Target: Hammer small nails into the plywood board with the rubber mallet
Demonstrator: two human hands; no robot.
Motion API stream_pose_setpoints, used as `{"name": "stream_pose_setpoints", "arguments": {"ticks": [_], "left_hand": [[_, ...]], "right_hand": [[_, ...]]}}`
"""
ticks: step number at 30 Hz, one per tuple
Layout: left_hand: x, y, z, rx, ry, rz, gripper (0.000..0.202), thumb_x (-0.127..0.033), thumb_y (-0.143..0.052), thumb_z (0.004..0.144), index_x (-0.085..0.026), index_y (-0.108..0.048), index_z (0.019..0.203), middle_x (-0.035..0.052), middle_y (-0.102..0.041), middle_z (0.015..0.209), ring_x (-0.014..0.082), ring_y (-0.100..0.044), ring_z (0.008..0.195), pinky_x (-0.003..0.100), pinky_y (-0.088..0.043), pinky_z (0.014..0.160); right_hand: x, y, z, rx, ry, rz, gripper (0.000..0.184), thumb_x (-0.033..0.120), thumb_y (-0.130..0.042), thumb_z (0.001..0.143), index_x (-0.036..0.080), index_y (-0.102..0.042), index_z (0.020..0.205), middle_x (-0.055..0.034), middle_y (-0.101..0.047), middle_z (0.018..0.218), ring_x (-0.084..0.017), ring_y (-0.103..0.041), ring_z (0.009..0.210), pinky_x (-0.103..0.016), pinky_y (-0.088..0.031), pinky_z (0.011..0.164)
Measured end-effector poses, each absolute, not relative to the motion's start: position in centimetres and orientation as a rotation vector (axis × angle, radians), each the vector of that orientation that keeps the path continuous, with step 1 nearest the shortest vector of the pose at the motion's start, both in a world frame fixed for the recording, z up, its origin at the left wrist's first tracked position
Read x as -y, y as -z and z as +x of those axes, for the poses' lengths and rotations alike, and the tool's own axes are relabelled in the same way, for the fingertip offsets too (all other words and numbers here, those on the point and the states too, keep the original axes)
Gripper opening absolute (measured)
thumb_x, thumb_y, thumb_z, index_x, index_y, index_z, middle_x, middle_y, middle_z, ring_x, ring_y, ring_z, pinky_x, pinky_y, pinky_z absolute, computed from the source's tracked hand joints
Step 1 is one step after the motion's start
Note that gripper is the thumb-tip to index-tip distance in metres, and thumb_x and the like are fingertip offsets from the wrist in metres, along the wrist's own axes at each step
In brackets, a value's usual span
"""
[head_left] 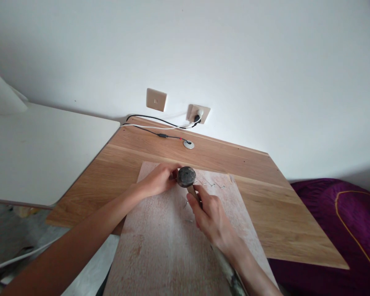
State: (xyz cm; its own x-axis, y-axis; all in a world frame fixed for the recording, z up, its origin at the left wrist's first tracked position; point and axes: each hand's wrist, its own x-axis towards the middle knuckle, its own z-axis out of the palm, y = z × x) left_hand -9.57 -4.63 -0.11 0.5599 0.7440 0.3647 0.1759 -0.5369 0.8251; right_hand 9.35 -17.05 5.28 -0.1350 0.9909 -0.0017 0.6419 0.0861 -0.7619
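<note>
My right hand point(211, 211) is wrapped round the handle of a hammer point(186, 177), close below its dark round metal head. The handle runs back beneath my right forearm. My left hand point(160, 179) is closed, its fingertips pinched at the far edge of a pale wooden board point(154, 246). The hammer head hides what those fingers hold, if anything. To the right of the head, several thin nails point(213, 185) stand in a row in the board. A loose-looking nail point(186, 204) shows left of my right thumb.
Beneath the board is a wooden tabletop point(265, 205) against a white wall. Cables point(163, 135) run along its back to a wall socket point(203, 112). A white table point(49, 152) adjoins at left; purple fabric point(333, 218) lies at right.
</note>
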Motion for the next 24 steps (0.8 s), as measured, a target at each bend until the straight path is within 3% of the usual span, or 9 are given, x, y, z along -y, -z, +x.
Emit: {"name": "stream_pose_setpoints", "arguments": {"ticks": [15,24], "left_hand": [[5.0,-0.6,-9.5,-0.804,-0.858,1.989,0.045,0.003,-0.061,0.08,-0.019,-0.075,0.116,0.0003,-0.08,0.089,0.0171,-0.073,0.079,0.026,-0.054,0.074],[4.9,0.2,-9.5,-0.894,-0.862,2.117,0.038,-0.008,-0.07,0.086,-0.019,-0.071,0.122,0.0023,-0.077,0.093,0.0178,-0.073,0.083,0.03,-0.054,0.081]], "right_hand": [[17.1,-6.4,10.1,1.794,-0.965,-1.692,0.03,0.044,-0.044,0.106,0.019,-0.061,0.108,0.008,-0.05,0.053,-0.013,-0.05,0.043,-0.025,-0.037,0.049],[21.8,-4.6,12.8,1.452,-1.014,-1.817,0.053,0.069,-0.046,0.102,0.019,-0.061,0.112,0.0083,-0.049,0.055,-0.012,-0.047,0.04,-0.025,-0.033,0.042]]}}
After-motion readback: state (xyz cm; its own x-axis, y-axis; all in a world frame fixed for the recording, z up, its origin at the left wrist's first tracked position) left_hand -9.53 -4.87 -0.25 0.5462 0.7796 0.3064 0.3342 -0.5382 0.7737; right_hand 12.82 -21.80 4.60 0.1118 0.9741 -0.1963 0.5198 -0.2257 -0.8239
